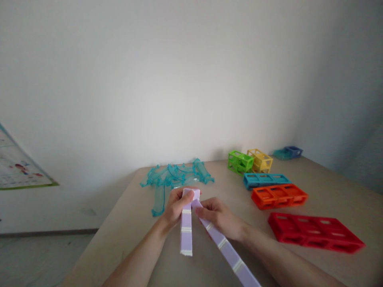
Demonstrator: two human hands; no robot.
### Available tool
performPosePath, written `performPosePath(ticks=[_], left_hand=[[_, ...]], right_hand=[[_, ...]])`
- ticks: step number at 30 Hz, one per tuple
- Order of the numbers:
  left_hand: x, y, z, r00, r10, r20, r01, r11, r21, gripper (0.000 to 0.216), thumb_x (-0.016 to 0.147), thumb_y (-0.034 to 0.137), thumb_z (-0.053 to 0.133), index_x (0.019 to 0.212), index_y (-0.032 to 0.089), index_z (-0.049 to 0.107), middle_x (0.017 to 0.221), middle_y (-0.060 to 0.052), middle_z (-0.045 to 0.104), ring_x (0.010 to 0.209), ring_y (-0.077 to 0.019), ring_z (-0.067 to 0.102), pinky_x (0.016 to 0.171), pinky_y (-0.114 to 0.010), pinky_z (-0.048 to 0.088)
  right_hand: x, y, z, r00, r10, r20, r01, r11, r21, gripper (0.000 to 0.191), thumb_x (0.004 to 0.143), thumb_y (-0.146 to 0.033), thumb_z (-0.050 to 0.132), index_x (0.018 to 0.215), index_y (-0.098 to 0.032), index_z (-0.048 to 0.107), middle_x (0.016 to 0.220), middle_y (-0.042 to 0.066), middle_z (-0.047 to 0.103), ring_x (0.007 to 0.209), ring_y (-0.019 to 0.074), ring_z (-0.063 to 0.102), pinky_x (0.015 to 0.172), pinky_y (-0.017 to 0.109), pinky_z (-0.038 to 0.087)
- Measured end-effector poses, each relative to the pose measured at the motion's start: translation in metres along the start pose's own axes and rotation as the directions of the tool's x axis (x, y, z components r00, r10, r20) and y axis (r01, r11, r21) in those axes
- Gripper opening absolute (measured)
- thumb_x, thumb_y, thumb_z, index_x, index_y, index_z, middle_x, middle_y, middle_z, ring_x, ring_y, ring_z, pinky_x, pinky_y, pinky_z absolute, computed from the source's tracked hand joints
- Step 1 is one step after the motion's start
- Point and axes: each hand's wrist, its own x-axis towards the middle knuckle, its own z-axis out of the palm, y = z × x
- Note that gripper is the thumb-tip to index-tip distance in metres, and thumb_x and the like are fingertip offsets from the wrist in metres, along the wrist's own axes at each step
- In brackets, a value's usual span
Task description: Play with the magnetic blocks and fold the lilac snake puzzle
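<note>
Both of my hands grip pale purple strips with white bands across them, above the near part of the table. My left hand (176, 205) is closed round the top of the shorter purple strip (186, 233), its thumb pressed on the face. My right hand (217, 215) pinches the longer purple strip (229, 251), which slants down to the right and runs out of view at the bottom. The two strips meet or overlap between my hands; whether they are joined I cannot tell. Behind my left hand lie several clear teal track-like pieces (160, 197).
On the right lie open-frame blocks: red (314, 231), orange (279, 196), blue (266, 180), green (240, 161) and yellow (260, 160). A dark blue block (293, 151) sits in the far right corner. The table (110, 239) meets a wall behind; its left edge drops to the floor.
</note>
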Motion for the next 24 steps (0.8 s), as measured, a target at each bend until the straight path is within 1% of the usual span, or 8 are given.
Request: performPosePath(ticks=[3,7,9,11,13,15,18,24], left_hand=[[0.001,0.002,-0.004,0.993,-0.029,0.117,0.019,0.997,0.080,0.047,0.062,0.052,0.074,0.076,0.007,0.074,0.056,-0.004,0.054,0.048,-0.0098,0.041,0.047,-0.023,0.025],[-0.001,0.008,-0.008,0.981,-0.083,0.174,0.063,0.991,0.119,0.050,0.056,0.055,0.076,0.073,0.008,0.074,0.054,-0.004,0.054,0.047,-0.0100,0.039,0.047,-0.024,0.023],[-0.001,0.009,-0.011,0.983,-0.095,0.158,0.082,0.993,0.087,0.051,0.053,0.055,0.078,0.075,0.009,0.075,0.053,-0.005,0.054,0.045,-0.0106,0.039,0.046,-0.024,0.023],[-0.002,0.009,-0.013,0.988,-0.080,0.135,0.075,0.996,0.037,0.054,0.050,0.055,0.079,0.078,0.009,0.075,0.053,-0.005,0.055,0.044,-0.0111,0.039,0.046,-0.025,0.024],[-0.002,0.009,-0.015,0.991,-0.051,0.123,0.052,0.999,-0.007,0.056,0.048,0.055,0.079,0.082,0.010,0.075,0.053,-0.004,0.055,0.044,-0.0111,0.038,0.046,-0.025,0.024],[-0.002,0.007,-0.017,0.991,-0.041,0.126,0.043,0.999,-0.012,0.059,0.046,0.056,0.079,0.084,0.011,0.076,0.053,-0.003,0.055,0.044,-0.0107,0.038,0.046,-0.025,0.023],[-0.001,0.005,-0.018,0.992,-0.044,0.115,0.040,0.999,0.034,0.061,0.042,0.055,0.081,0.084,0.011,0.076,0.053,-0.004,0.056,0.045,-0.0107,0.037,0.048,-0.025,0.023],[-0.001,0.004,-0.016,0.995,0.012,0.098,-0.017,0.998,0.052,0.062,0.044,0.056,0.080,0.087,0.012,0.076,0.063,-0.007,0.061,0.051,-0.0133,0.041,0.051,-0.026,0.026]], right_hand=[[-0.003,-0.003,-0.005,1.000,0.005,0.006,-0.004,0.987,-0.158,0.034,0.080,-0.038,0.057,0.055,-0.016,0.048,0.050,-0.006,0.034,0.045,0.0061,0.027,0.041,0.021,0.018],[-0.006,-0.010,-0.006,0.999,0.014,0.029,-0.008,0.982,-0.191,0.024,0.075,-0.028,0.059,0.055,-0.015,0.054,0.049,-0.005,0.040,0.047,0.0073,0.032,0.042,0.022,0.021],[-0.006,-0.011,-0.005,0.997,0.032,0.066,-0.025,0.994,-0.107,0.023,0.075,-0.030,0.058,0.058,-0.014,0.061,0.049,-0.004,0.045,0.047,0.0078,0.036,0.044,0.021,0.025],[-0.004,-0.010,-0.004,0.984,0.098,0.148,-0.108,0.992,0.064,0.030,0.077,-0.038,0.054,0.062,-0.014,0.064,0.046,-0.003,0.046,0.043,0.0082,0.038,0.042,0.021,0.027],[-0.001,-0.005,-0.004,0.955,0.184,0.234,-0.241,0.940,0.244,0.036,0.077,-0.045,0.048,0.065,-0.015,0.063,0.040,-0.004,0.044,0.034,0.0089,0.036,0.036,0.021,0.025],[0.001,0.000,-0.004,0.934,0.227,0.277,-0.319,0.880,0.353,0.032,0.074,-0.045,0.048,0.063,-0.017,0.060,0.035,-0.004,0.043,0.029,0.0095,0.035,0.030,0.020,0.024],[0.004,0.005,-0.005,0.934,0.237,0.268,-0.331,0.854,0.400,0.027,0.072,-0.040,0.054,0.057,-0.018,0.057,0.033,-0.005,0.040,0.026,0.0085,0.033,0.027,0.019,0.022],[0.003,-0.002,-0.004,0.958,0.219,0.184,-0.273,0.891,0.362,0.028,0.071,-0.039,0.057,0.053,-0.017,0.058,0.031,-0.005,0.040,0.025,0.0078,0.032,0.026,0.019,0.023]])
